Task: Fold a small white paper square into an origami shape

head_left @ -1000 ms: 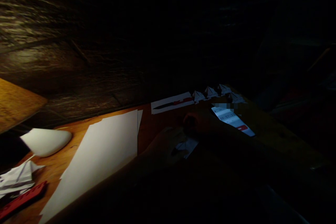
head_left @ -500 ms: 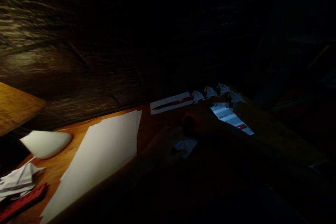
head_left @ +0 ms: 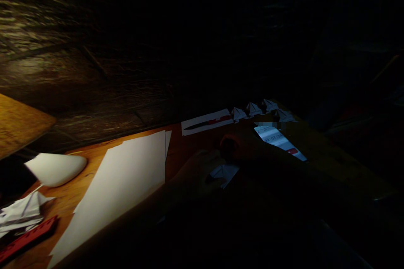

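Deep shadow covers the middle of the wooden table, where my two hands are close together. My left hand (head_left: 202,170) is closed on a small piece of folded white paper (head_left: 225,174), with crease lines showing on its face. Just above and to the right, my right hand (head_left: 235,146) has its fingers curled in against the same paper; its fingertips are hard to make out in the dark. A phone (head_left: 280,142) with a lit timer screen lies beyond my right wrist. Several folded paper shapes (head_left: 254,109) stand in a group behind it.
A knife (head_left: 210,122) with a red handle rests on a paper strip (head_left: 186,131) by the wall. White sheets (head_left: 132,168) are stacked left of my hands. Farther left are a white rounded object (head_left: 57,169), crumpled folded paper (head_left: 23,212) and a red ruler-like bar (head_left: 30,237).
The view has shifted very slightly. My hands keep the same hold on the folded paper, and the phone's timer digits look sharper.
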{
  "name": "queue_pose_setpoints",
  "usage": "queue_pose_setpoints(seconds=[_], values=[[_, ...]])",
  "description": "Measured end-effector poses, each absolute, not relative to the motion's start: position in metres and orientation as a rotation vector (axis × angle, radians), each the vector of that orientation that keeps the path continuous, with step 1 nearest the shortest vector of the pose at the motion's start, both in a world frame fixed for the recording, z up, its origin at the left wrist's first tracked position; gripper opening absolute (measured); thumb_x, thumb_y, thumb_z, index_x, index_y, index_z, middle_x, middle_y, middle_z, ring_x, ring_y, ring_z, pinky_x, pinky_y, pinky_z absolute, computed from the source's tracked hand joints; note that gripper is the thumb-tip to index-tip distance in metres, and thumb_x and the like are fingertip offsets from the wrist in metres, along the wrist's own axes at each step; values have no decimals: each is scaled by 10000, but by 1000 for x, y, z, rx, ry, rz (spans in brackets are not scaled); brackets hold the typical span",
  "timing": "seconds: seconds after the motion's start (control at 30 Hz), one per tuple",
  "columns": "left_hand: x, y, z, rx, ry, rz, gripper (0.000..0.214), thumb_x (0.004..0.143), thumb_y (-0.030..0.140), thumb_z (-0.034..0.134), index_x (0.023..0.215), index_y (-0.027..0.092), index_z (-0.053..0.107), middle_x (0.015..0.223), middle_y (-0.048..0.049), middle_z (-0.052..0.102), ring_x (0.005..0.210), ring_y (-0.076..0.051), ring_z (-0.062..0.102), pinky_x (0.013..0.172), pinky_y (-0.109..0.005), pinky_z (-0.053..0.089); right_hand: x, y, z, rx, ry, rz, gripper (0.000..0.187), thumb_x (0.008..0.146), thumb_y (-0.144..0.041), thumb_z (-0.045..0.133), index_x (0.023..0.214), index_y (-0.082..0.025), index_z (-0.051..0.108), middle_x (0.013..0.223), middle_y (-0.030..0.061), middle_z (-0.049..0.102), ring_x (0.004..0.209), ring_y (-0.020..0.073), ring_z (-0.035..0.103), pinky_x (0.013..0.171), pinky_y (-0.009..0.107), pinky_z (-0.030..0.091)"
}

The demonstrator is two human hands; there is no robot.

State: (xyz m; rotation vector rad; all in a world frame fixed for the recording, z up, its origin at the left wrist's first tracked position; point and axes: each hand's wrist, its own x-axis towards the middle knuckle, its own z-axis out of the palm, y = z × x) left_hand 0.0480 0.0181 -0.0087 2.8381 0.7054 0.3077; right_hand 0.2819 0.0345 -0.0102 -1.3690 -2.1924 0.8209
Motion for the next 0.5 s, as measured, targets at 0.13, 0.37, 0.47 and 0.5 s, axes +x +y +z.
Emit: queue_pose_setpoints(seconds=[0.13, 0.37, 0.47, 0.5], values=[[49, 18, -8, 2817, 680, 314, 390, 889, 394, 642, 1240, 236, 585, 1110, -68, 620, 995, -252, 580, 870, -416, 485, 280, 30, -7, -1390, -2198, 775, 387, 701, -178, 708, 1087, -170, 680, 1046, 78, 709, 875, 193, 637, 713, 277, 449], [51, 17, -2, 2858, 656, 309, 289, 875, 384, 663, 1105, 212, 627, 1081, -64, 633, 1021, -258, 592, 895, -420, 481, 272, 26, -6, -1529, -2164, 714, 382, 699, -115, 646, 1062, -222, 696, 1037, 57, 729, 879, 211, 655, 684, 283, 436], [51, 18, -3, 2855, 639, 348, 279, 872, 376, 664, 1100, 219, 628, 1095, -60, 632, 1025, -249, 596, 893, -412, 481, 271, 25, -6, -1522, -2176, 721, 382, 697, -150, 671, 1072, -217, 694, 1041, 60, 727, 895, 215, 653, 687, 284, 437], [51, 18, -4, 2857, 632, 358, 285, 873, 370, 662, 1112, 219, 625, 1108, -60, 631, 1029, -246, 596, 898, -411, 478, 271, 25, -6, -1510, -2176, 726, 376, 700, -171, 681, 1074, -213, 692, 1039, 61, 726, 893, 213, 652, 687, 283, 437]])
